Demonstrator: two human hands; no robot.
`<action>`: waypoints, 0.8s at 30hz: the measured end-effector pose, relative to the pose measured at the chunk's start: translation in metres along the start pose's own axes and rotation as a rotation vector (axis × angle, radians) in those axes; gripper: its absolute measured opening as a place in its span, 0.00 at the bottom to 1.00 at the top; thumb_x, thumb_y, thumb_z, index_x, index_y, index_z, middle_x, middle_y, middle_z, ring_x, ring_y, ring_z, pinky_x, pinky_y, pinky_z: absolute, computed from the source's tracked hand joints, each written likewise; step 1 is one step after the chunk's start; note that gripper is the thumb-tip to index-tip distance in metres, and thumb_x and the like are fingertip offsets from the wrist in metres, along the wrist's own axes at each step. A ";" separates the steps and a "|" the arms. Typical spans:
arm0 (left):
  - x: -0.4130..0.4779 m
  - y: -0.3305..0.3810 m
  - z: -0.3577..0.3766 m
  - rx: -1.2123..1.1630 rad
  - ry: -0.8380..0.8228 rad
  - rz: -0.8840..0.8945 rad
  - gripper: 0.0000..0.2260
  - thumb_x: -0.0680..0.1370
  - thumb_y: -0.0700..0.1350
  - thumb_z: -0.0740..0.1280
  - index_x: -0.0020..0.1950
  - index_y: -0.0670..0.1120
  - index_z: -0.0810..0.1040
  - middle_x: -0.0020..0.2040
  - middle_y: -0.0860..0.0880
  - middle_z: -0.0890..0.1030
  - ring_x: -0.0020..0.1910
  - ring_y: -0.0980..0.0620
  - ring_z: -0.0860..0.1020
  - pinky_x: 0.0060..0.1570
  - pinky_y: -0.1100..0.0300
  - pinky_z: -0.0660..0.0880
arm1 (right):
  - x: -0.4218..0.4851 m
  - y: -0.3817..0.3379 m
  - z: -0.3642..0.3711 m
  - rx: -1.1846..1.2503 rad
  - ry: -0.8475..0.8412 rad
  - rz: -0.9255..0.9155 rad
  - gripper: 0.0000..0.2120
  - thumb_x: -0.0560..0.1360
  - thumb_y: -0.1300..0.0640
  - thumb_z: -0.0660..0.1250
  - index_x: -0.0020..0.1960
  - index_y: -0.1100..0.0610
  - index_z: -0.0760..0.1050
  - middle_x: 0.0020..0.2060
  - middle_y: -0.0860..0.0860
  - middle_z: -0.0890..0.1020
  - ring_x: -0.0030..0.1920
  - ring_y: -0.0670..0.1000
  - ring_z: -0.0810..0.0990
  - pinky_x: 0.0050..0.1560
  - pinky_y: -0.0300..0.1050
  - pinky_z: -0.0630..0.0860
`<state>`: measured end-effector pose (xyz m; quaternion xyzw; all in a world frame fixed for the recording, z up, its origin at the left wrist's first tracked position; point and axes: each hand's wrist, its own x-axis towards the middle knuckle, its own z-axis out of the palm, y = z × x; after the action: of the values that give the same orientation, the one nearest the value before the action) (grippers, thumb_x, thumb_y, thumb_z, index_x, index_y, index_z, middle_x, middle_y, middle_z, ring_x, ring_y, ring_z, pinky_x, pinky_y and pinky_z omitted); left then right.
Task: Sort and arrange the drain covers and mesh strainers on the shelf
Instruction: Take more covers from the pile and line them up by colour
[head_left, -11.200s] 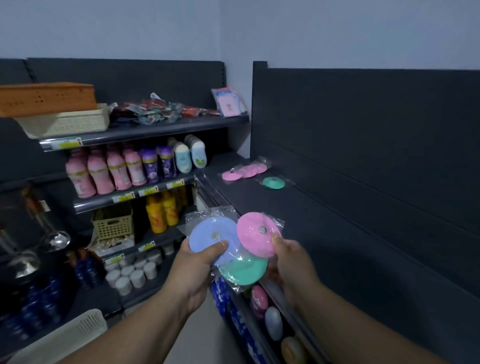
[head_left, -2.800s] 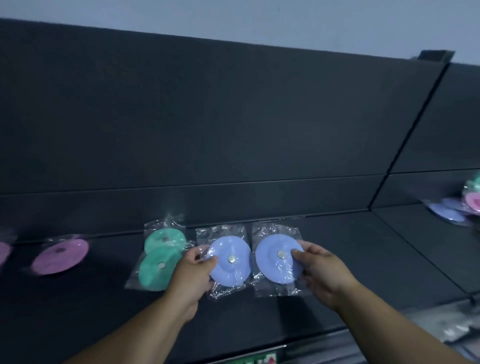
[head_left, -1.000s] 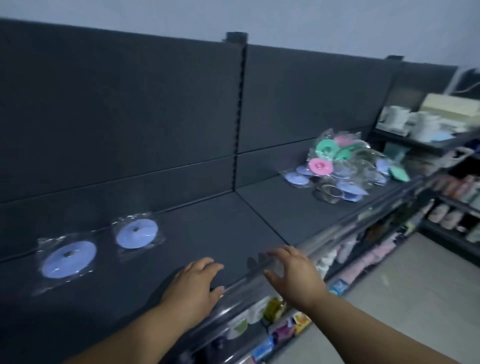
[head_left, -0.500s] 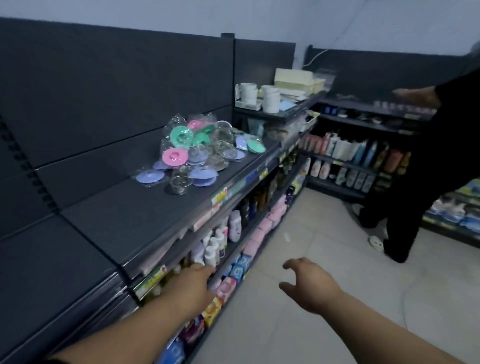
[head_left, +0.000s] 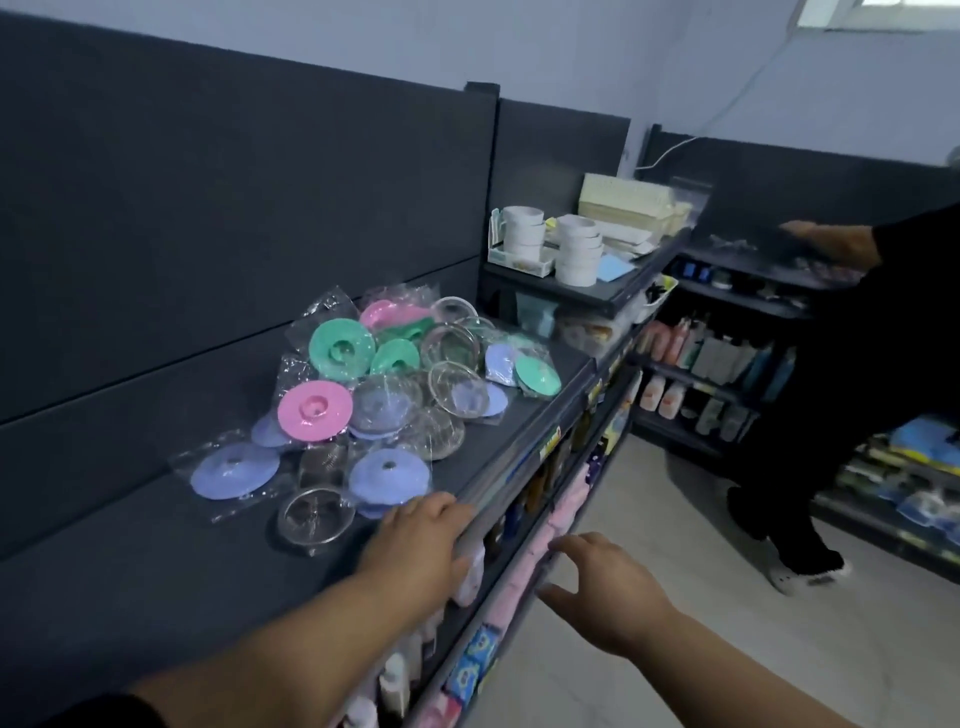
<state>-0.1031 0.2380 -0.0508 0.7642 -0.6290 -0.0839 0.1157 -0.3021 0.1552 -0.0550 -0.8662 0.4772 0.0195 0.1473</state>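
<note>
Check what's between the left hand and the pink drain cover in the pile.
In the head view, a bagged purple drain cover lies between the left hand and the pink drain cover, with a mesh strainer just beside that line.

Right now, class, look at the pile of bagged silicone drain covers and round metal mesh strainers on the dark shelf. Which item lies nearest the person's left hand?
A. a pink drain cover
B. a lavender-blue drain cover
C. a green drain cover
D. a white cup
B: the bagged lavender-blue drain cover lies just beyond the fingertips of the empty left hand, which rests at the front edge of the dark shelf; pink and green covers sit farther back.
</note>
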 end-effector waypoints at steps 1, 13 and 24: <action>0.015 -0.007 -0.009 0.017 0.040 -0.003 0.25 0.77 0.55 0.62 0.73 0.55 0.62 0.74 0.53 0.61 0.72 0.50 0.61 0.71 0.57 0.56 | 0.020 -0.005 -0.006 0.010 0.020 -0.020 0.28 0.74 0.38 0.62 0.71 0.46 0.65 0.66 0.48 0.71 0.64 0.51 0.73 0.60 0.46 0.73; 0.095 -0.072 -0.039 0.174 0.091 -0.257 0.14 0.78 0.52 0.55 0.61 0.55 0.74 0.55 0.52 0.80 0.55 0.49 0.78 0.46 0.60 0.71 | 0.200 -0.052 -0.044 0.323 0.212 -0.298 0.14 0.76 0.48 0.67 0.60 0.51 0.77 0.57 0.48 0.78 0.56 0.48 0.77 0.53 0.36 0.70; 0.140 -0.053 -0.099 0.237 0.413 -0.596 0.15 0.79 0.54 0.55 0.62 0.58 0.75 0.55 0.51 0.81 0.54 0.48 0.79 0.48 0.58 0.73 | 0.275 -0.122 -0.086 0.926 -0.422 -0.450 0.22 0.79 0.42 0.57 0.39 0.55 0.79 0.33 0.56 0.84 0.28 0.49 0.80 0.29 0.38 0.73</action>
<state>0.0009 0.1172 0.0322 0.9225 -0.3479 0.1151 0.1215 -0.0608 -0.0328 0.0079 -0.7688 0.1991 -0.0510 0.6055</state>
